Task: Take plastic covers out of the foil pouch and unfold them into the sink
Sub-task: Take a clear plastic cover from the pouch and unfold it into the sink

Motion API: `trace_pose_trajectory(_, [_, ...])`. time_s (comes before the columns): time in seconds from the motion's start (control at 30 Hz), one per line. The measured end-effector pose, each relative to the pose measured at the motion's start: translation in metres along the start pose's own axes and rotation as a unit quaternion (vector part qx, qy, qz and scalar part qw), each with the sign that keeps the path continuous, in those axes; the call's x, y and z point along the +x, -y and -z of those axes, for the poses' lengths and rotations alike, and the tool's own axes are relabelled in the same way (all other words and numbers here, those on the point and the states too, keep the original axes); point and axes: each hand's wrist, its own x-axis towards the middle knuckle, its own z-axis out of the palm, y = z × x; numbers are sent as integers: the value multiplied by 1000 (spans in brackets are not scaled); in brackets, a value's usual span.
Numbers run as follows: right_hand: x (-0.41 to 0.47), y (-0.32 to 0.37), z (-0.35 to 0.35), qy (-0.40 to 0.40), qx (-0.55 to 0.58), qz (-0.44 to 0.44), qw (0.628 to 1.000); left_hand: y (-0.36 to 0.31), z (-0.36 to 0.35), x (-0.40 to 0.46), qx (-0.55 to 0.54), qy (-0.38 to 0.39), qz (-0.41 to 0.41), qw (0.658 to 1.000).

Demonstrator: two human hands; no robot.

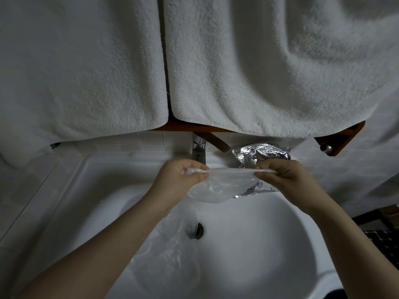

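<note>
Both hands are raised over the sink (248, 244), stretching a clear plastic cover (220, 186) between them; the left hand (181, 175) has its grip curled round the cover's left edge, pinching the bunched rim, and the right hand (282, 175) pinches the right edge the same way; the cover sags below the hands as a thin cloudy sheet, held in the air above the basin. A second cover (170, 249) lies spread in the sink, left of the drain (197, 230), partly under the left forearm. The foil pouch (261, 153) rests crumpled on the sink's back ledge, right of the tap (198, 151), just behind the right hand; part of it shows through the held cover. Two white towels (259, 72) hang from a wooden rack (339, 140) above the sink.
</note>
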Motion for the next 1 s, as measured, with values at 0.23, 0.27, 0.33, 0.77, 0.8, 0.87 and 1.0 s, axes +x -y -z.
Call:
trace_pose_trajectory(0.23, [3,2,-8,2,67,-50,996,7,13,12,121,154,53,979])
trace_pose_trajectory(0.27, [5,5,-11,11,18,-37,999,2,11,12,128,159,29,979])
trace_pose_trajectory(0.33, [10,13,-19,41,-67,-8,997,-11,2,12,134,156,-34,978])
trace_pose_trajectory(0.77, [6,16,-7,-10,81,-82,993,4,0,8,103,180,11,978])
trace_pose_trajectory(0.8, [6,12,-4,-27,109,-109,988,4,3,7,91,176,15,980])
trace_pose_trajectory(0.87, [7,5,-5,-34,130,-140,981,5,7,5,81,168,19,982])
trace_pose_trajectory(1.0, [6,7,-13,-72,-112,-44,990,4,7,4,88,169,22,981])
